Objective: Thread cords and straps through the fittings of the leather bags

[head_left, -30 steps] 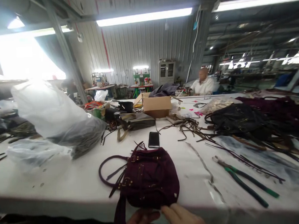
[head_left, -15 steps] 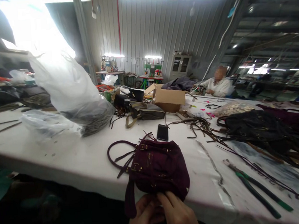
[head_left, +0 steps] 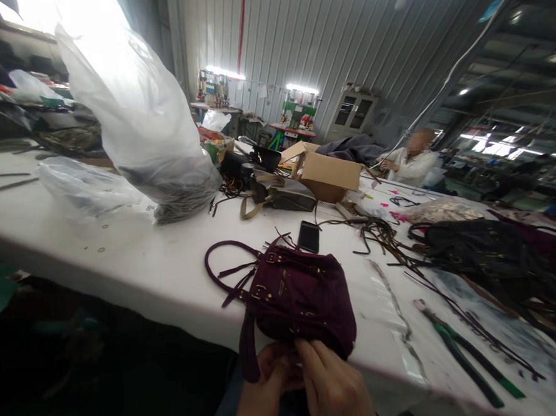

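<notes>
A dark purple handbag (head_left: 302,294) with brass-coloured buckles and a looped handle lies on the white-covered table, near its front edge. My left hand (head_left: 267,381) is closed at the bag's near side, thumb and fingers pinching close to the hanging strap end. Beside it, my right hand (head_left: 333,380) curls its fingers onto the same near edge of the bag. The fingertips of both hands meet there and are partly hidden, so any small part between them cannot be made out. Just beyond the bag lies a black phone (head_left: 308,236).
Green-handled pliers (head_left: 466,353) and dark cords (head_left: 478,327) lie at the right, before a heap of dark bags (head_left: 478,246). A cardboard box (head_left: 330,173) and a large plastic sack (head_left: 155,127) stand farther back. A co-worker (head_left: 414,159) sits across the table.
The camera view has tilted and shifted, so the scene sits differently in the picture. Both hands stay at the bag's near edge, with little visible change in their grip.
</notes>
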Available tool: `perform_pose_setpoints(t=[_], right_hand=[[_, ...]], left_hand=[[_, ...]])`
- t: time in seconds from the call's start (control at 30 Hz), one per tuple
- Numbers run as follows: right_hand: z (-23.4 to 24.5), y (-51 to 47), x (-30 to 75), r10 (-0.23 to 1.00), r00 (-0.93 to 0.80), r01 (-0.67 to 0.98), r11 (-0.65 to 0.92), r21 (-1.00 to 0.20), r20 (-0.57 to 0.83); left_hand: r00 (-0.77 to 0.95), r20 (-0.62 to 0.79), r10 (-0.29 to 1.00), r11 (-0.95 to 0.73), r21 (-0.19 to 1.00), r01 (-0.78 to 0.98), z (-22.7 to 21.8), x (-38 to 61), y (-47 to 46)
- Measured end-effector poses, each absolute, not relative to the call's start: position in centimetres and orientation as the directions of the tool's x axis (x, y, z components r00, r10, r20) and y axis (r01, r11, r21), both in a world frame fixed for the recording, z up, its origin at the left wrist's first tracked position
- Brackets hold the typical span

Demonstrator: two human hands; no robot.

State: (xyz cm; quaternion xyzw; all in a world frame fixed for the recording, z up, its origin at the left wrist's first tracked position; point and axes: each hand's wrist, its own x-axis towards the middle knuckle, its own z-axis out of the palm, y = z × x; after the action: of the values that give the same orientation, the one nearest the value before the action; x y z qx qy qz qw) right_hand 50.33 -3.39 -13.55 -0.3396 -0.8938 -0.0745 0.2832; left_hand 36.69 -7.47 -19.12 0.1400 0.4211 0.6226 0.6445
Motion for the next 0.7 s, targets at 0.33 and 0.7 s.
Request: perform_pose_setpoints(t=[0.33, 0.7], right_hand=[[-13.3, -3.4, 49.9, 0.594, -0.656, 0.64, 0.765, -0.074, 0.466], [-15.3, -3.5, 49.7, 0.67, -0.598, 0.702, 0.703, -0.117, 0.44]], left_hand=[[-0.147, -0.29, 0.946, 0.153, 0.795, -0.587, -20.4, 35.7, -7.8], [-0.139, -0.22, 0.966, 0.133, 0.876, -0.463, -21.2, 36.0, -6.8]])
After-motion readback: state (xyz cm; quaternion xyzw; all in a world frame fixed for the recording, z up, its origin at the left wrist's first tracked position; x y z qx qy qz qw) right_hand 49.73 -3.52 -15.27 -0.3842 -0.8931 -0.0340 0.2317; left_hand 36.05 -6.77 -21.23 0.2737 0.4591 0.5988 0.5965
